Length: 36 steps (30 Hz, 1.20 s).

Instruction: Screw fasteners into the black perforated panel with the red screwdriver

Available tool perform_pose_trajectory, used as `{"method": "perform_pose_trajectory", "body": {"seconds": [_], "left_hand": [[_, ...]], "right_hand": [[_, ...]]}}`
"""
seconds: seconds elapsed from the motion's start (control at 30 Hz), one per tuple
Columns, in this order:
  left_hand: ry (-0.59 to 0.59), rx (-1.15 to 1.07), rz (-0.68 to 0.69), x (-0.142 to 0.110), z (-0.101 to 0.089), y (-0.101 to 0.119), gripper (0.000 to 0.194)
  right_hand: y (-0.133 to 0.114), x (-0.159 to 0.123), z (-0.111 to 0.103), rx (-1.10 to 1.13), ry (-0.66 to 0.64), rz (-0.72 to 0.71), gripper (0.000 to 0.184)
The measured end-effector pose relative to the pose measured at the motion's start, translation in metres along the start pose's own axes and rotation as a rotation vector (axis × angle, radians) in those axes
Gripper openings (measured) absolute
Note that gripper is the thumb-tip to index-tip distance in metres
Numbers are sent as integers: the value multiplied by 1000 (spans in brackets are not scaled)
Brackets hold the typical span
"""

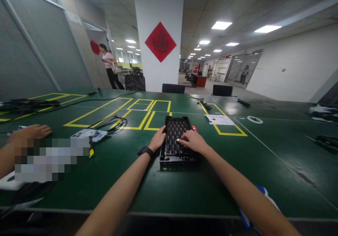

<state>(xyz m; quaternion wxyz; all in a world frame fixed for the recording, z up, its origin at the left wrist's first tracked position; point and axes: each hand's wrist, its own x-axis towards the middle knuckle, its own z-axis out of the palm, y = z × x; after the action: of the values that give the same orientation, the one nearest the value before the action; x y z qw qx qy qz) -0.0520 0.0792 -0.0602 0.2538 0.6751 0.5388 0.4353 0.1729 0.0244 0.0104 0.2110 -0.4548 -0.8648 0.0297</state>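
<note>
A black rectangular tray point(178, 163) with raised walls lies lengthwise on the green table point(171, 193), directly in front of the person, its short front wall facing them. Its dark, glossy inside shows closely set rows of rounded, shiny cells, too blurred to count, with darker fittings along the near edge. The left hand point(158, 138) grasps the tray's left edge, a black wristwatch point(145, 152) on that wrist. The right hand point(194, 141) pinches one small pale piece point(178, 140) between thumb and fingers over the cells. A red, rounded object point(194, 128) shows just behind the right hand. One red diamond-shaped paper point(160, 42) on the white pillar point(142, 14) bears dark Chinese brush calligraphy; one white sheet point(220, 120) on the table carries writing too small to read. Near that sheet lies one white ring point(255, 119). Yellow tape point(129, 127) marks several rectangles on the tabletop. Three black chairs point(173, 88) stand along the far side. At the left, a co-worker's hand point(37, 132) rests near the table's surface, and two people point(108, 62) stand in the background.
</note>
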Motion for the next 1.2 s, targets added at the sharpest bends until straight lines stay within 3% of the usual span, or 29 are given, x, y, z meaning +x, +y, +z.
{"method": "perform_pose_trajectory", "body": {"seconds": [0.1,0.3,0.47,0.7,0.87,1.2], "left_hand": [[13,-26,24,-1,0,1,64],[7,2,45,2,2,2,64],[-25,84,54,4,1,3,58],[38,25,73,-2,2,6,54],[24,12,114,-8,0,10,55],[49,74,35,-5,0,11,47]], "right_hand": [[-1,0,5,-66,8,103,32],[-2,-3,4,-8,-42,153,20],[-2,-6,8,147,-35,110,12],[-2,-16,12,415,7,26,16],[-3,-19,10,494,61,-21,21],[0,-12,7,525,111,-30,23]]}}
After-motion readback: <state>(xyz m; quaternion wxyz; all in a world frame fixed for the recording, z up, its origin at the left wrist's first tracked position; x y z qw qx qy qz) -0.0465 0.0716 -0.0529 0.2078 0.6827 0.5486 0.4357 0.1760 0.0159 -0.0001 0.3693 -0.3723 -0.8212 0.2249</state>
